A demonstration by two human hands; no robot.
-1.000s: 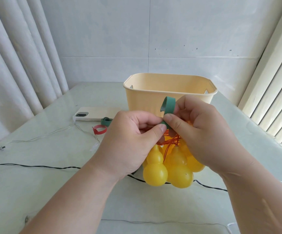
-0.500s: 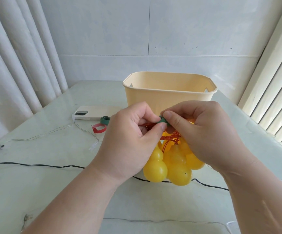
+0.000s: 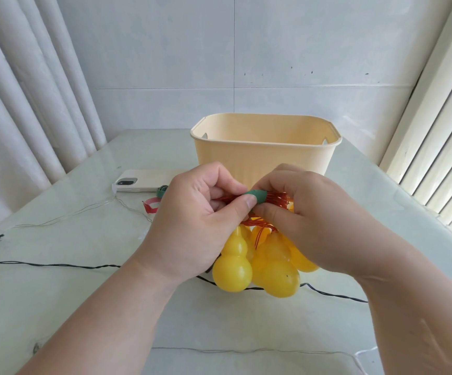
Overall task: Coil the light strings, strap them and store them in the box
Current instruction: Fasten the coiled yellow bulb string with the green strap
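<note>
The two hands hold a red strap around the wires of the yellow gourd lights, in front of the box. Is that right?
Not quite: the strap round the wires is green, not red. The head view shows the left hand and right hand holding that bundle above the yellow gourd lights, in front of the box. A red strap lies apart on the table.

I have only one view, from the camera worn on my head. It faces forward and down across the table [image 3: 70, 301], very near to my left hand [image 3: 192, 226] and right hand [image 3: 325, 220] in the centre; the box [image 3: 265, 158] and the wall [image 3: 165, 63] stand farther behind.
</note>
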